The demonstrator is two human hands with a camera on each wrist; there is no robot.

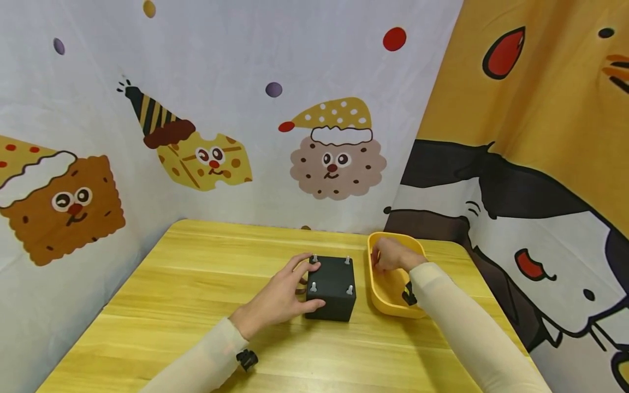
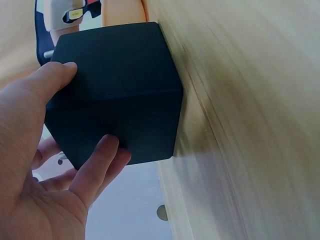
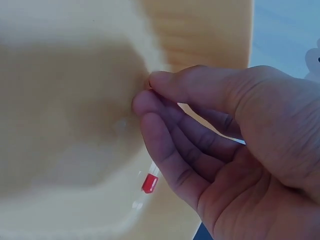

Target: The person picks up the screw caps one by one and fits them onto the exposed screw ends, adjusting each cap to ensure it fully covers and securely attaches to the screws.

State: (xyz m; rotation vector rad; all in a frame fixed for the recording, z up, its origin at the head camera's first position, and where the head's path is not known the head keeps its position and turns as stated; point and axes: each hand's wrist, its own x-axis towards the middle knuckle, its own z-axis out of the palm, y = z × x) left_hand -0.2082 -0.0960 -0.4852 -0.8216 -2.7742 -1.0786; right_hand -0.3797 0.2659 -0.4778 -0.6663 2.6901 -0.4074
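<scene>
A black box [image 1: 332, 284] sits on the table, with a pale metal post standing at each top corner. My left hand [image 1: 282, 292] holds its left side, the thumb on the front face and the other fingers spread over the far left side and top edge. Deep inside the yellow tray [image 1: 397, 312], my right hand [image 1: 390, 254] has its thumb and fingertips brought together near the wall. A tiny reddish-orange sliver shows at these tips; whether something is pinched there is unclear. Below the fingers lies a small red piece [image 3: 149, 183] with a clear stem, partly hidden.
Both stand on a yellow wood-grain table [image 1: 196, 284], the tray just right of the box. A printed cloth [image 1: 221, 65] hangs behind the table's back edge and along the sides. A dark wristband [image 1: 247, 359] is on the left wrist.
</scene>
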